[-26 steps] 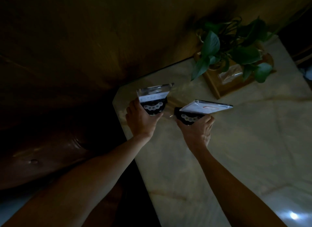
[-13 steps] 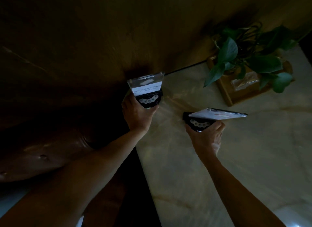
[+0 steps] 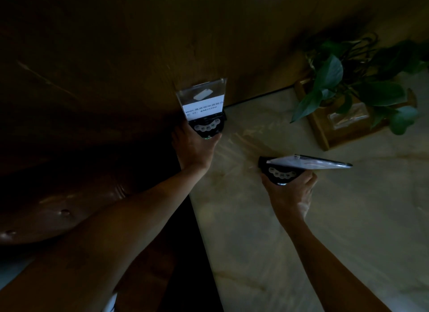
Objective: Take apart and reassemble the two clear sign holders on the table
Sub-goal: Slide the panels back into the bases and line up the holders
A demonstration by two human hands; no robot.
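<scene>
Two clear sign holders, each a clear panel set in a black base with pale buttons. My left hand (image 3: pixel 193 146) grips the black base of the left sign holder (image 3: pixel 202 102) at the table's far left corner; its panel stands upright with a white printed card inside. My right hand (image 3: pixel 290 193) grips the base of the right sign holder (image 3: pixel 306 163) above the pale marble table (image 3: pixel 267 230); that panel lies tilted nearly flat, pointing right. Whether either base touches the table I cannot tell.
A potted green plant (image 3: pixel 352 79) in a wooden box (image 3: pixel 325 128) stands at the back right of the table. A dark wooden wall (image 3: pixel 116 44) runs behind. A brown padded seat (image 3: pixel 58 207) lies to the left, below the table's left edge.
Both hands have spread apart: the left one with its holder went toward the table's far left corner, the right one moved right. The view has shifted.
</scene>
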